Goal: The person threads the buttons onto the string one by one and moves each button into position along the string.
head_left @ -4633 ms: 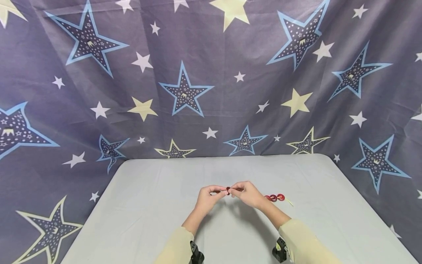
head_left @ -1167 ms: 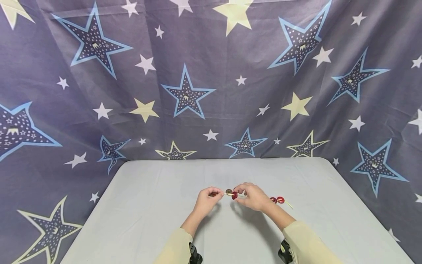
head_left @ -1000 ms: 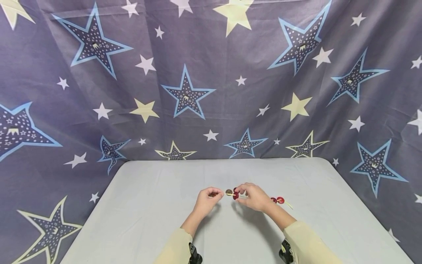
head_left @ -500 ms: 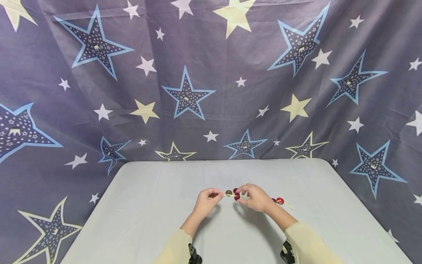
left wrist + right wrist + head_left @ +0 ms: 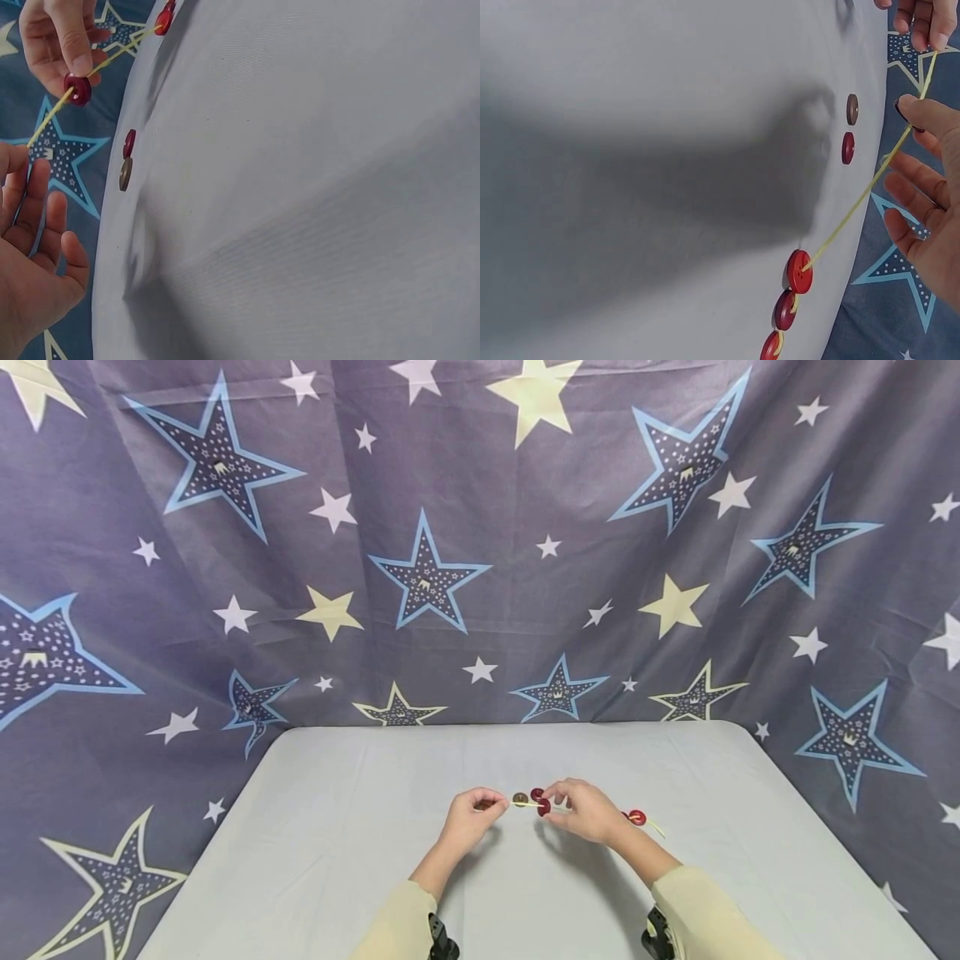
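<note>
My left hand (image 5: 472,817) pinches the yellow string (image 5: 523,804) near its end, between thumb and index finger. My right hand (image 5: 588,812) pinches a dark red button (image 5: 543,807) by its edge. The string passes through that button, as the left wrist view shows, and runs taut between both hands. Past my right hand it slopes down to a bright red button (image 5: 800,271) on the table, where more red buttons are strung behind it. Beyond the hands lie a loose brown button (image 5: 521,799) and a loose dark red button (image 5: 537,794).
A white-covered table (image 5: 360,860) lies under the hands, with a star-patterned curtain (image 5: 465,527) hanging behind and beside it. The string's other tail (image 5: 657,829) sticks out right of the strung buttons. Black wrist cameras (image 5: 442,939) sit on the sleeves.
Earlier both hands met at one button. Since then the right hand has drawn the dark red button rightward along the string, away from the left hand, which stays nearly still.
</note>
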### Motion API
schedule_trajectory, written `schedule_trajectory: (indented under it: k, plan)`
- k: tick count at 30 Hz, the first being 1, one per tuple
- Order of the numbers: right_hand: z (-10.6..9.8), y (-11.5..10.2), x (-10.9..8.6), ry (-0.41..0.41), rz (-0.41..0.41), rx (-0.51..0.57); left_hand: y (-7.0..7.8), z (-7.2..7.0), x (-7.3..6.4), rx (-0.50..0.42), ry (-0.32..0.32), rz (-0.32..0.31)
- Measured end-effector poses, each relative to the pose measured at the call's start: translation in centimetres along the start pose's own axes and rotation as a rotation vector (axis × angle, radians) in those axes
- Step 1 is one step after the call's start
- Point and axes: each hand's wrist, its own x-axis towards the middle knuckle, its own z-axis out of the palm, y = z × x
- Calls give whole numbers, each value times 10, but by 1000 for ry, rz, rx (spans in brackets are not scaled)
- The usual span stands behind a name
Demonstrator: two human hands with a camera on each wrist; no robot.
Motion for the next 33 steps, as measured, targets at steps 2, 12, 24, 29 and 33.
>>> schedule_trajectory:
  k: [2,12,24,29,33]
  plan:
    - [0,1,0,-3,7,1,0,0,0,-2,-2,-1]
    - [0,4,-1,0,24,0,-4,2,1,-1,-5,-8]
    - [1,8,-4,4,43,-3,-6,2,0,-3,-5,-12]
    - [0,8,-6,4,45,2,-8,3,0,-15,-10,-16]
    - [-1,8,-7,7,39,-3,-8,3,0,-13,-14,-14]
